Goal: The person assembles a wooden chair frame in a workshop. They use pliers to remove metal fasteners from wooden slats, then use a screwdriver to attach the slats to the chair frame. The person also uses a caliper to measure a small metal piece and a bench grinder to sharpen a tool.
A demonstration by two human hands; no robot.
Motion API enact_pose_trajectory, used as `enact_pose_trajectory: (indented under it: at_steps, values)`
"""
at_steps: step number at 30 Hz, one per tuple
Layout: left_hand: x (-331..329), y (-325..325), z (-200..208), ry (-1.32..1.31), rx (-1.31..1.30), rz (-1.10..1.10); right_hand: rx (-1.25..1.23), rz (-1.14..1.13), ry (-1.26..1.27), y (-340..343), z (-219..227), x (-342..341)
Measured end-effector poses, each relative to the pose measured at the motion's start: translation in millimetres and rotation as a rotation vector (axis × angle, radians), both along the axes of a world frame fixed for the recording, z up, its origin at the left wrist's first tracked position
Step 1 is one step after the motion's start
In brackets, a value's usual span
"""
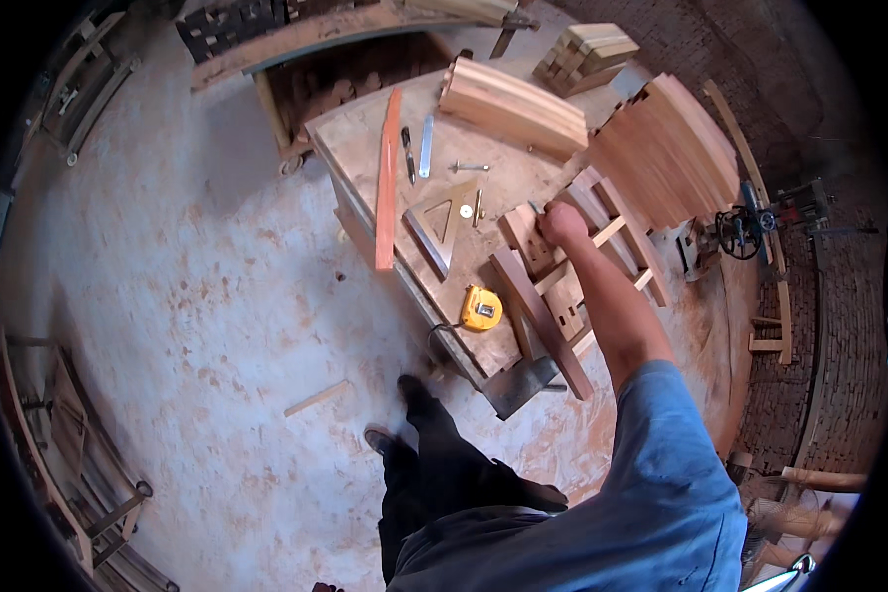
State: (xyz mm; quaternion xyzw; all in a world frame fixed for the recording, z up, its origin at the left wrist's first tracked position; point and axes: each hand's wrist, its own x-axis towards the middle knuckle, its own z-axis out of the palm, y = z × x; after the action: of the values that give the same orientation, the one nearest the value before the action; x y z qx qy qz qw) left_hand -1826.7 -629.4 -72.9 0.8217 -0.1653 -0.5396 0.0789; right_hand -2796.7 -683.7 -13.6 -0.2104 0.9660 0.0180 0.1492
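Observation:
My right hand [562,225] is closed at the far end of a mortised wooden block [528,240] on the workbench [355,163]. A small greyish tip pokes out beside the fingers; what it belongs to is hidden. Under my forearm lie wooden frame pieces with pale crosspieces [609,231] and a dark wood rail [540,321]. A yellow tape measure [481,309] sits left of the rail. At the lower edge only a sliver of my left hand [326,588] shows, its fingers too cut off to read.
On the bench lie a triangular square [430,237], a long reddish board [388,183], a metal rule [426,146] and a pen-like marker [407,153]. Stacked planks [513,107] and a wide pile of boards [666,148] stand behind. A vise jaw [520,388] juts from the near corner. An offcut [316,398] lies on the floor.

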Motion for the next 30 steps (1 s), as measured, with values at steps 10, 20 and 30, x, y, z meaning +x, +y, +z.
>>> enact_pose_trajectory:
  at_steps: [10,20,30]
  values:
    - [-98.2,-28.3,29.7,-0.327,-0.309,-1.586,-0.229,0.011,-0.082,17.6,-34.0,-120.3]
    - [-199.7,-121.2,160.2,0.327,-0.861,-0.216,-0.712,0.553,-1.313,-155.6,61.9,490.9]
    - [95.5,-73.1,163.6,0.243,-1.108,0.408,-0.285,1.526,-1.345,-123.6,101.2,941.3]
